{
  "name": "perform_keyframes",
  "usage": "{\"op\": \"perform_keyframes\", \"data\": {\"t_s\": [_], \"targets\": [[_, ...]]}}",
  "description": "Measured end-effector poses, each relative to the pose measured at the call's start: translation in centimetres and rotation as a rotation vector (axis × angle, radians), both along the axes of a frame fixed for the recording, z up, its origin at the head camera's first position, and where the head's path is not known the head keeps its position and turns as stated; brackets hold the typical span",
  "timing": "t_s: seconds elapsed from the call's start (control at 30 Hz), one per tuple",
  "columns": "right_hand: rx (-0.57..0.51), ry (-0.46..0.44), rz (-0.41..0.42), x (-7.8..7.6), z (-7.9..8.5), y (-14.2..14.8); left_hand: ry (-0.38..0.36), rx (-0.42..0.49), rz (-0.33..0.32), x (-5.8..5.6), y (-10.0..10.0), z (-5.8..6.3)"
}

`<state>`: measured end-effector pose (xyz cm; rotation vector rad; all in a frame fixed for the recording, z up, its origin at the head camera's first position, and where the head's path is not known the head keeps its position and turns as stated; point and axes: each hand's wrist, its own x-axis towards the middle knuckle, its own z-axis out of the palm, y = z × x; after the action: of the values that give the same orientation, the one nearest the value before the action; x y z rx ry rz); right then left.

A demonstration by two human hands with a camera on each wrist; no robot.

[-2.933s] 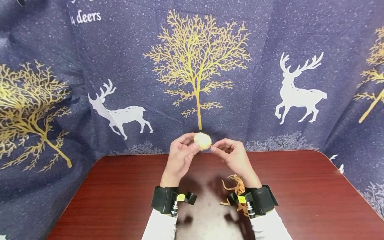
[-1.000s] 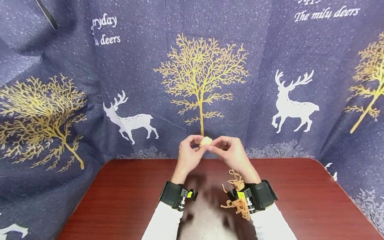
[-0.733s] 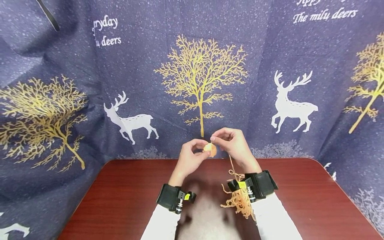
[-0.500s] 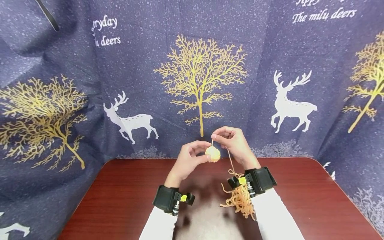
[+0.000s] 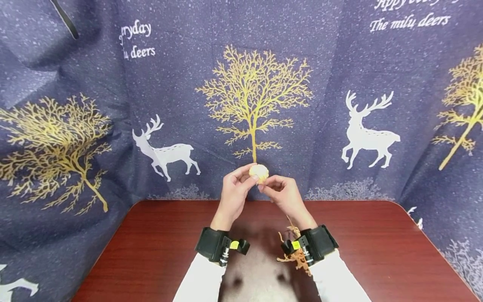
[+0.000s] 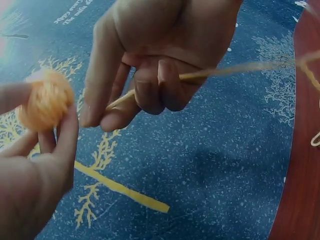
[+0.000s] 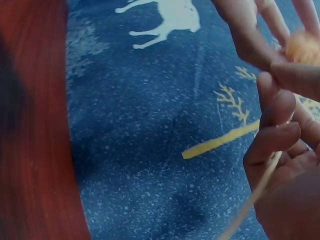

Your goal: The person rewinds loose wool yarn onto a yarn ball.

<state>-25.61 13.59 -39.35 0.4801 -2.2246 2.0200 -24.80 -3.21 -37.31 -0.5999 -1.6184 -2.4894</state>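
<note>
A small ball of pale orange yarn (image 5: pixel 259 173) is pinched between the thumb and fingers of my left hand (image 5: pixel 233 195), raised above the table's far edge. Close beside it on the right, my right hand (image 5: pixel 284 196) pinches the yarn strand (image 6: pixel 215 72) between thumb and forefinger. In the left wrist view this strand passes through the right hand's curled fingers and runs off to the right. The right wrist view shows the strand (image 7: pixel 257 192) trailing down from that hand. A tangled heap of loose yarn (image 5: pixel 299 258) lies on the table, partly hidden by the right wrist camera.
The reddish-brown table (image 5: pixel 166 247) has a bright, pale patch of glare at its near middle. Behind it hangs a dark blue cloth (image 5: pixel 302 147) printed with trees and deer. Black camera straps (image 5: pixel 213 244) circle both wrists.
Half a second ago the right hand held the strand above the ball; now it is lower, just right of the ball. The left hand has lifted and turned the ball, moving it slightly left.
</note>
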Motion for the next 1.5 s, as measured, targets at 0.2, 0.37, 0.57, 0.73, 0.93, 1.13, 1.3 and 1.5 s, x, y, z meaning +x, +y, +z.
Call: {"op": "perform_keyframes", "data": {"t_s": [0.2,0.37,0.57,0.73,0.93,1.13,1.3,1.5], "targets": [[0.151,0.12,-0.039,1.0,0.5,-0.1,0.018,-0.163,0.186,-0.7,0.3,-0.6],[0.198,0.151,-0.054,1.6,1.1,0.2,0.019,-0.329,0.237,-0.8,0.1,-0.9],[0.2,0.151,-0.052,1.7,1.2,0.7,0.026,-0.315,0.146,-0.9,-0.1,-1.3],[0.215,0.165,-0.053,1.7,1.2,0.8,-0.035,-0.343,0.161,-0.9,0.1,-1.3],[0.223,0.16,-0.05,1.8,1.3,0.9,-0.025,-0.374,0.171,-0.7,0.4,-1.5],[0.241,0.153,-0.023,1.6,1.7,1.4,-0.051,-0.455,0.149,-0.4,0.0,-1.9],[0.076,0.099,0.048,0.8,2.1,2.2,-0.026,-0.509,0.002,-0.4,-0.7,-2.2],[-0.118,-0.016,0.102,-0.2,1.7,2.9,0.06,-0.44,-0.281,-0.4,-1.7,-2.6]]}}
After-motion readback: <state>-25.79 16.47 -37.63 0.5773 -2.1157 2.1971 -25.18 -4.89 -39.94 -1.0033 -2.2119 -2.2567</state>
